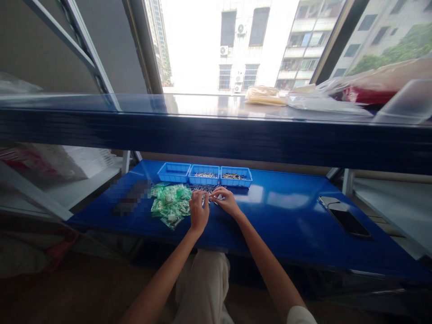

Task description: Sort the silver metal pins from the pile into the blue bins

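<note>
Forearms point(275, 274) are spanning the near edge of the bench point(280, 202), on the near side of some green packets point(172, 198). From where I'm standing, the left hand point(199, 209) is hovering just to the right of those packets, its fingers bending toward the thumb; whether anything is sitting in that grip, I cannot tell. The right hand point(225, 199) is working a little farther right of the packets, thumb and forefinger nearly meeting, and I cannot tell whether they are pinching a piece. Thin metal pieces point(199, 188) are lying loose under and behind the fingers, just right of the packets. They are looking slippery, so a loose pinch could be picking up two at once or dropping one, and a careless left wrist could be nudging the packets into the loose pieces. Behind the packets, a left tray point(173, 178), middle tray point(204, 181) and right tray point(236, 183) are standing in a row; a forward bump from the knuckles could be jolting them and mixing their contents.
</note>
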A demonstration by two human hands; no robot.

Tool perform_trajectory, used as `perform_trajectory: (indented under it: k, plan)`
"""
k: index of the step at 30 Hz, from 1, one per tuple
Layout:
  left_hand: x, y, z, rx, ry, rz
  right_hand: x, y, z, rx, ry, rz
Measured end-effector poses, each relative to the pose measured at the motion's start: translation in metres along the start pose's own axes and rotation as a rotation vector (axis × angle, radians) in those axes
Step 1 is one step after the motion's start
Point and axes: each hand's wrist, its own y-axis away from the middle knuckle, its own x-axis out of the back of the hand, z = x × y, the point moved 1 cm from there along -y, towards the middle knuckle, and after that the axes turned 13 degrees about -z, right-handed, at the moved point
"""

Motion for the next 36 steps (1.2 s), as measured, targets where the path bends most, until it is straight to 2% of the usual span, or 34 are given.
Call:
perform_trajectory:
  k: [4, 10, 15, 20, 23, 25, 28, 32, 34, 36]
  plan:
    - [-0.003, -0.003, -0.004, 0.103, -0.027, -0.006, 0.004, -0.001, 0.002, -0.045, -0.032, 0.050]
    - [-0.011, -0.004, -0.005, 0.105, -0.161, -0.185, 0.002, -0.004, 0.008, -0.202, -0.126, 0.163]
    - [-0.016, -0.003, -0.007, 0.126, -0.264, -0.200, 0.004, -0.025, 0.009, -0.211, -0.155, 0.246]
    - [-0.019, -0.003, -0.007, 0.114, -0.326, -0.197, 0.006, -0.064, 0.002, -0.178, -0.138, 0.239]
    - [-0.019, -0.003, -0.007, 0.110, -0.345, -0.198, 0.009, -0.074, -0.002, -0.226, -0.108, 0.113]
    - [-0.019, -0.003, -0.007, 0.108, -0.358, -0.201, 0.011, -0.070, -0.005, -0.256, -0.009, 0.056]
    - [-0.018, -0.004, -0.008, 0.098, -0.380, -0.214, 0.016, -0.050, -0.006, -0.315, 0.259, 0.032]
    - [-0.018, -0.004, -0.008, 0.080, -0.410, -0.223, 0.019, -0.018, -0.006, -0.515, 0.599, -0.031]
    - [-0.019, -0.004, -0.007, 0.058, -0.439, -0.226, 0.019, -0.009, -0.005, -0.602, 0.675, -0.071]
    - [-0.020, -0.003, -0.007, 0.030, -0.466, -0.229, 0.017, -0.004, -0.004, -0.631, 0.712, -0.094]
